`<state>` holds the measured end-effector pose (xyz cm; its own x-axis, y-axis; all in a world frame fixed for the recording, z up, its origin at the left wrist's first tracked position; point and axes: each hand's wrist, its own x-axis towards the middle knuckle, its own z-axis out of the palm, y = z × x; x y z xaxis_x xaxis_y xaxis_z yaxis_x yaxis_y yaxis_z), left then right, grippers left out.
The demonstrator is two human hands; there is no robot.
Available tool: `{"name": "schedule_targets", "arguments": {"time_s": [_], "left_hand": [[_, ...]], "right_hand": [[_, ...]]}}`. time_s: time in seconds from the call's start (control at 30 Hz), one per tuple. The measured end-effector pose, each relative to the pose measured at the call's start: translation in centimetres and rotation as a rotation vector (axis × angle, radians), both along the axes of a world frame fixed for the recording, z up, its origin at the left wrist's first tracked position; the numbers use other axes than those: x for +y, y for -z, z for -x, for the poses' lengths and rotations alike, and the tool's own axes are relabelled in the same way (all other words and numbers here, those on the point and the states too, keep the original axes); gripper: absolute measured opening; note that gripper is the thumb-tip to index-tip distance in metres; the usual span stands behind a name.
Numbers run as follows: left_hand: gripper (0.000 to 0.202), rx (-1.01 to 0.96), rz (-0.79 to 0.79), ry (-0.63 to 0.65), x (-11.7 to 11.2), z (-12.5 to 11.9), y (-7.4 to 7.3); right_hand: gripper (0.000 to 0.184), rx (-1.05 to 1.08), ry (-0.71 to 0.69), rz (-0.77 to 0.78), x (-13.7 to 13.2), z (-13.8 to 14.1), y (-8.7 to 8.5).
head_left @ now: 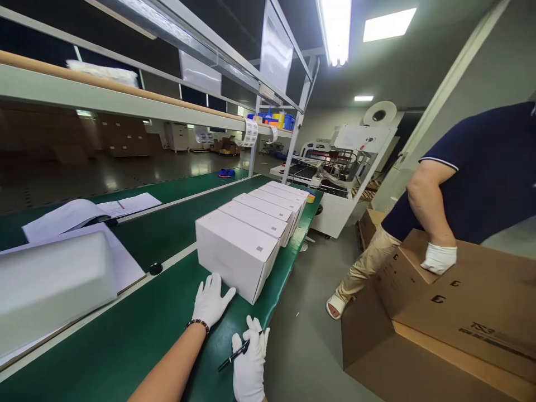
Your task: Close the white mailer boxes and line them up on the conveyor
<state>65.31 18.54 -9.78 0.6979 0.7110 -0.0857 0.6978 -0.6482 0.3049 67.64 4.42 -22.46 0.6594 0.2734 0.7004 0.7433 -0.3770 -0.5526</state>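
Nearest the camera, at six o'clock, a white-gloved right hand point(250, 363) pinches a black marker point(233, 358) between thumb and fingers. At seven, the left hand point(210, 301), likewise gloved, is flat and relaxed, gripping nothing, its spread fingers at the near bottom edge of the front white box point(234, 251); whether they press against it I cannot tell. That box stands just off centre toward eight o'clock on the green worktop point(104, 352), closed, its contents hidden, a small printed square at one corner of its top. Other white boxes point(273, 202) run behind it in a close row toward one o'clock, also closed. Further out, at half past eight, a rounded white block point(54, 279) lies on pale sheets, with open papers point(67, 221) at nine. Near twelve, a blue bin point(288, 121) sits on the shelf, its load too small to read. At four, a co-worker's gloved hand point(439, 258) rests on large brown cartons point(469, 301), their insides hidden.
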Motion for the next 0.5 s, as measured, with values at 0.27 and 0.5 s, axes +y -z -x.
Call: {"name": "schedule_targets", "arguments": {"time_s": [0.27, 0.5], "left_hand": [[0.065, -0.038, 0.054, 0.217, -2.9, 5.2, 0.2], [0.077, -0.078, 0.254, 0.221, -9.9, 18.8, -1.0]], "right_hand": [[0.050, 0.130, -0.182, -0.017, -0.6, -3.1, -1.2], [0.054, 0.403, -0.748, -0.105, 1.2, 0.4, -7.5]]}}
